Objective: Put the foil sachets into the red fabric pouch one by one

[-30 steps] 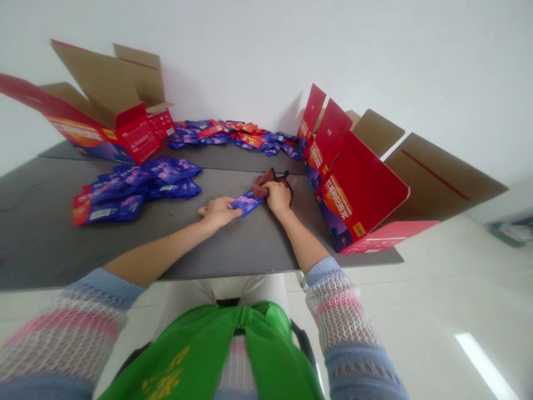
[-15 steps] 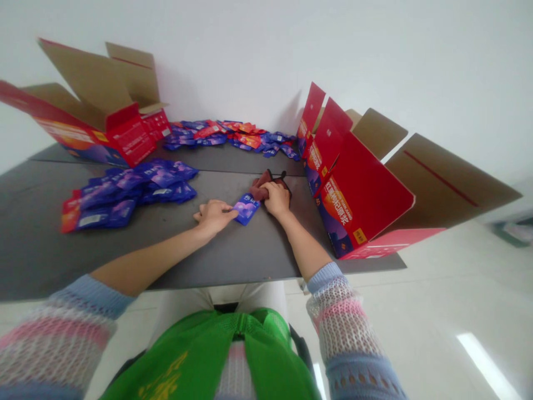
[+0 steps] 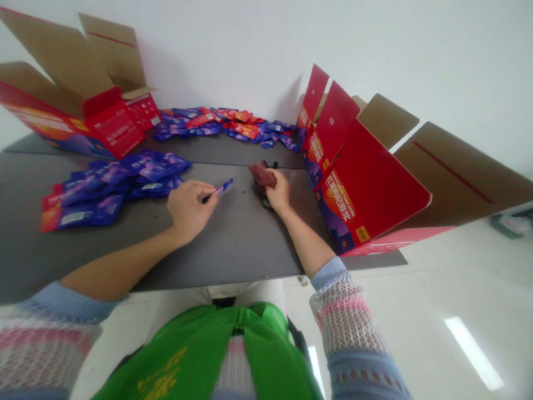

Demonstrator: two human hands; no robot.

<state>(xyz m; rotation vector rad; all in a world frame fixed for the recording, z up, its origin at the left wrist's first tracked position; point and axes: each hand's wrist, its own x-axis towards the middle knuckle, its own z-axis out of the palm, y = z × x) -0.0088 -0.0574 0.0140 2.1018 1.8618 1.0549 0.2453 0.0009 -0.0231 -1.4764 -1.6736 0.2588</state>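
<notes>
While left hand [image 3: 189, 210] pinches 1 packet [image 3: 225, 186] edge-on, right hand [image 3: 280, 191] clutches cloth [image 3: 262, 174], tabletop [image 3: 241, 233] between.

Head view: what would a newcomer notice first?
Likely the big open red carton on the right of the grey table, then the bright green garment at bottom centre. Between the cartons on either side, the left hand pinches a blue sachet, and the right hand holds a brown cloth.
</notes>
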